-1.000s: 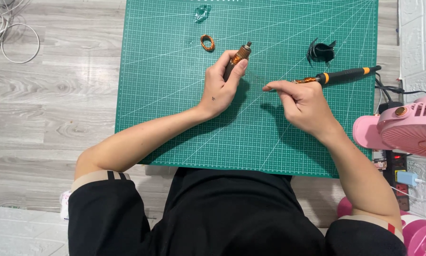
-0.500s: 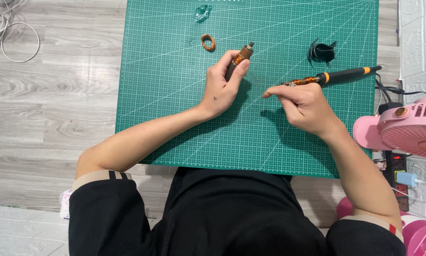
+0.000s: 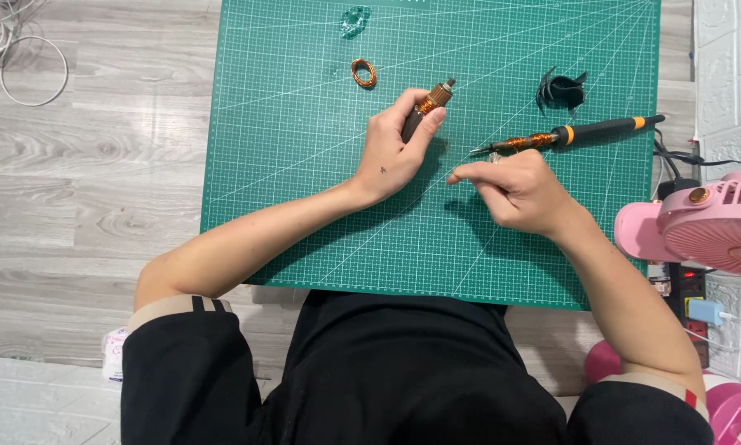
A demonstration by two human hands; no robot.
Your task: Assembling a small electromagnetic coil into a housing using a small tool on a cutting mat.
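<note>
My left hand (image 3: 391, 156) grips a small dark cylinder wound with copper wire (image 3: 430, 103), holding it tilted above the green cutting mat (image 3: 304, 206). My right hand (image 3: 519, 189) hovers to its right with thumb and forefinger pinched together; what lies between them is too small to tell. Just beyond its knuckles a black and orange soldering iron (image 3: 601, 128) lies on the mat, its tip pointing left.
A small copper wire coil (image 3: 363, 72), a clear plastic bit (image 3: 354, 18) and a black crumpled piece (image 3: 562, 89) sit farther back on the mat. A pink fan (image 3: 708, 222) and a power strip (image 3: 692, 284) stand at the right; a white cable (image 3: 24, 74) lies far left.
My right hand's pinched fingertips have drifted down and left, away from the soldering iron's tip. The left hand and the wound cylinder have barely moved.
</note>
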